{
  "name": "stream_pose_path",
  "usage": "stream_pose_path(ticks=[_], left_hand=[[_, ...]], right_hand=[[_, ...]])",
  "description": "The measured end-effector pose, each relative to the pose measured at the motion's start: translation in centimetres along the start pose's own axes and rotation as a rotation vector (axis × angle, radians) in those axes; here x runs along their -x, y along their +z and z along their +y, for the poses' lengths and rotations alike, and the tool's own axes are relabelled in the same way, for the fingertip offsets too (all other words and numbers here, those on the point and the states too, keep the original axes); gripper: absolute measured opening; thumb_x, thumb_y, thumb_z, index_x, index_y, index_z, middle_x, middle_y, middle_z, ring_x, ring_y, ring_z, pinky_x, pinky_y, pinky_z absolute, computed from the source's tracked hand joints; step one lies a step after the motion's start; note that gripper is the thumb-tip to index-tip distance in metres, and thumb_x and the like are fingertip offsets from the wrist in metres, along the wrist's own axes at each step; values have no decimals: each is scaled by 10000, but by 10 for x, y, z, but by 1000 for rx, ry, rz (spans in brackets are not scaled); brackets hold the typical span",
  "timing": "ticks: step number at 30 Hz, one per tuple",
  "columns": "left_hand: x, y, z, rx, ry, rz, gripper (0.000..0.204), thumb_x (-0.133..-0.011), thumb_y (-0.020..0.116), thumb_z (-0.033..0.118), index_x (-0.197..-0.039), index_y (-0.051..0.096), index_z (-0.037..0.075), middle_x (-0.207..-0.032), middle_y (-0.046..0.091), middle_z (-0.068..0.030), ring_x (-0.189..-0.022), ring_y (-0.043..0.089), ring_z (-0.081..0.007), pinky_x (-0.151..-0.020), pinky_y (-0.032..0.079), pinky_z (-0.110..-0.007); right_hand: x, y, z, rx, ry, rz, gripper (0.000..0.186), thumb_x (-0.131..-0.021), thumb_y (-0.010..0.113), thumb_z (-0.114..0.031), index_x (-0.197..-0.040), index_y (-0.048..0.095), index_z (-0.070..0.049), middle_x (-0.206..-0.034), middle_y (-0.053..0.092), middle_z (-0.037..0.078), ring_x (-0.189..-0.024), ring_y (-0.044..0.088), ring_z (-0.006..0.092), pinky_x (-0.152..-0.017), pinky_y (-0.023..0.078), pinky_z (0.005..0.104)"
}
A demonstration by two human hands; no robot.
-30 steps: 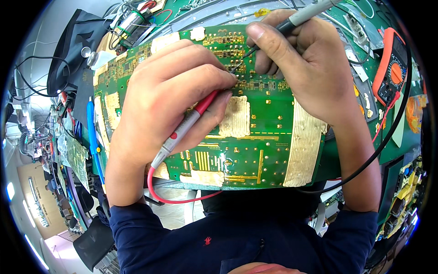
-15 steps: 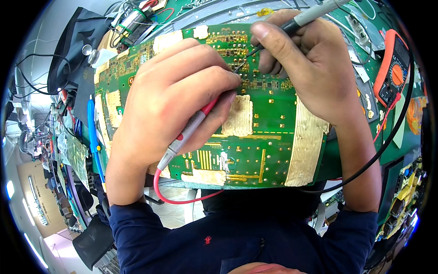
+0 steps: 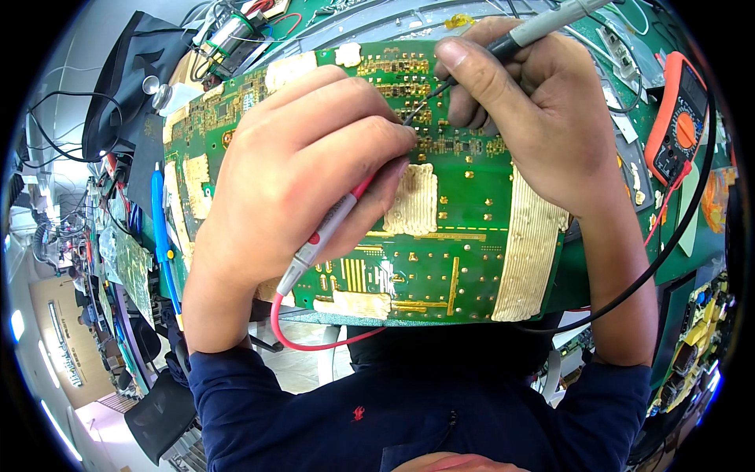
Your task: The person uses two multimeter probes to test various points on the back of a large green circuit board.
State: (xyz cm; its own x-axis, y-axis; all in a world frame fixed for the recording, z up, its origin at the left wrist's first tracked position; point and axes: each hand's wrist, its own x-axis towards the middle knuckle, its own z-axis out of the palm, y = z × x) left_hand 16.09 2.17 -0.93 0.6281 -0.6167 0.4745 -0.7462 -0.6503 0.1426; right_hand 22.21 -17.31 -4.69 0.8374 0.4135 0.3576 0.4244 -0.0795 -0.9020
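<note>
A large green circuit board (image 3: 465, 216) with cream ribbed patches lies before me, partly covered by my hands. My left hand (image 3: 303, 165) is closed round a red and grey test probe (image 3: 322, 236), its red lead looping below the board's near edge. My right hand (image 3: 535, 110) pinches a black and grey test probe (image 3: 543, 30) slanting down to the left. Both tips meet close together among small gold components near the board's upper middle. Whether each tip touches a contact is too small to tell.
An orange multimeter (image 3: 678, 118) stands at the right, a red lead plugged in. A black cable (image 3: 668, 263) curves past my right forearm. Left of the board lies a blue pen-like tool (image 3: 161, 216). Behind stand a metal cylinder with wires (image 3: 228, 35) and a grey tray (image 3: 377, 33).
Both hands hold nearly the same place. The rear of the left probe and its red lead have shifted slightly right; the board appears a few pixels to the right.
</note>
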Motion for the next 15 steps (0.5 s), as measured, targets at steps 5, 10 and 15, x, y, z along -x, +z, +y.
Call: stream_pose_path(ticks=[5,10,15], left_hand=[[-1,-1,1,12,-3,-28,198,-645,696,-3,-841,669,8,-796,635,-112,-703,611,-260,-639,482,-330],[0,0,1,-4,3,-26,200,-642,695,-4,-840,668,6,-796,635,-115,-704,610,-263,-639,483,-332],[-1,0,2,-4,-1,-21,201,-639,694,-12,-838,668,5,-795,635,-115,-702,608,-261,-637,482,-329]], right_hand=[[0,-1,-2,20,28,-14,255,-937,623,-223,-968,649,29,-652,622,43,-591,567,65,-536,427,198],[0,1,0,-16,8,11,253,-937,623,-224,-955,650,26,-647,620,42,-587,563,67,-534,422,199],[0,-2,-2,18,22,-14,250,-936,622,-217,-968,648,29,-654,620,41,-590,562,70,-540,431,204]])
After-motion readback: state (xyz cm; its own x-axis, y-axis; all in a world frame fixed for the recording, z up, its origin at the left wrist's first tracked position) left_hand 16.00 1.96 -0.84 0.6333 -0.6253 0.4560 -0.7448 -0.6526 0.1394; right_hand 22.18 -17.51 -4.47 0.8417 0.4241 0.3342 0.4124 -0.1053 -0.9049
